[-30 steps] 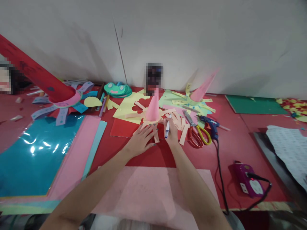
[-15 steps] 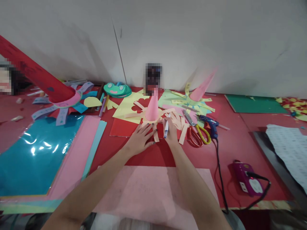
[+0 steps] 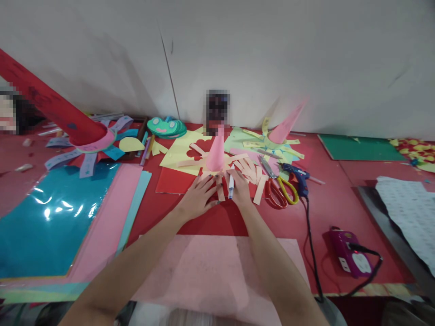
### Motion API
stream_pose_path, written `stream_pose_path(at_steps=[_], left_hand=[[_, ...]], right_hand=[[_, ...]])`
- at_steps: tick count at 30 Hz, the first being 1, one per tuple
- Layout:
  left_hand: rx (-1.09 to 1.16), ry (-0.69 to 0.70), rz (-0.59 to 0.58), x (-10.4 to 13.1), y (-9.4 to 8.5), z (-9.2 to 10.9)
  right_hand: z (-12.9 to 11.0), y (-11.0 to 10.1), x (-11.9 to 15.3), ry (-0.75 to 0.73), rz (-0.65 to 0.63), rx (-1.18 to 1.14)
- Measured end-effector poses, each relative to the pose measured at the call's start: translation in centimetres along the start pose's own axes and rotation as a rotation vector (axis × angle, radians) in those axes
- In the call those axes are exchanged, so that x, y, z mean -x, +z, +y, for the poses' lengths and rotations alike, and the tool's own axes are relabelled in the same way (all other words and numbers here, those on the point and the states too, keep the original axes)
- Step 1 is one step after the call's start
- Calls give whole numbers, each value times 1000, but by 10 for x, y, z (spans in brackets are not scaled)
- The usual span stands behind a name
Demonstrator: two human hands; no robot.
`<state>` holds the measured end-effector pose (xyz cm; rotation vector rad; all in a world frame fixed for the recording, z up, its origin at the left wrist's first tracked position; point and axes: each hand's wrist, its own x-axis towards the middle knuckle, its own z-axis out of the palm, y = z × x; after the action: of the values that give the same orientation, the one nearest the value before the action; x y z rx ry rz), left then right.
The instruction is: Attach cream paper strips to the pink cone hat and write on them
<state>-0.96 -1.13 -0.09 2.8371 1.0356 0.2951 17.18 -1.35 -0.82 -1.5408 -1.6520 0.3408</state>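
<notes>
A pink paper cone [image 3: 215, 156] stands upright in front of me, with peach paper strips spreading out from its base. My left hand [image 3: 203, 194] lies flat with fingers spread beside the cone's base, its fingertips touching a peach strip [image 3: 220, 192] that points toward me. In my right hand [image 3: 239, 186] is a white marker pen [image 3: 231, 183] with a blue end, held close to the near side of the base. The pen's tip is hidden by my fingers. Loose peach paper strips [image 3: 249, 170] lie just right of that hand.
Scissors [image 3: 288, 190] and a blue glue gun [image 3: 299, 179] lie to the right; its cord runs to a purple power strip [image 3: 351, 253]. A second pink cone [image 3: 287, 124] stands behind. At left are a red cone [image 3: 84, 129] and blue sheets [image 3: 57, 217].
My right hand has shifted slightly left with the marker pen, which now stands more upright in view. My left hand has stayed in place.
</notes>
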Motion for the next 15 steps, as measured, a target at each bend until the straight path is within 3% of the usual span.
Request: stream_pose_path(at_steps=[9,12,15], left_hand=[[-32,-1,18,1,0,1],[-27,22,-4,2,-2,2],[-18,33,-17,3,-3,2]], right_hand=[[-3,0,-1,-107,-34,188],[-3,2,1,-100,-35,150],[-4,2,2,-16,53,-16]])
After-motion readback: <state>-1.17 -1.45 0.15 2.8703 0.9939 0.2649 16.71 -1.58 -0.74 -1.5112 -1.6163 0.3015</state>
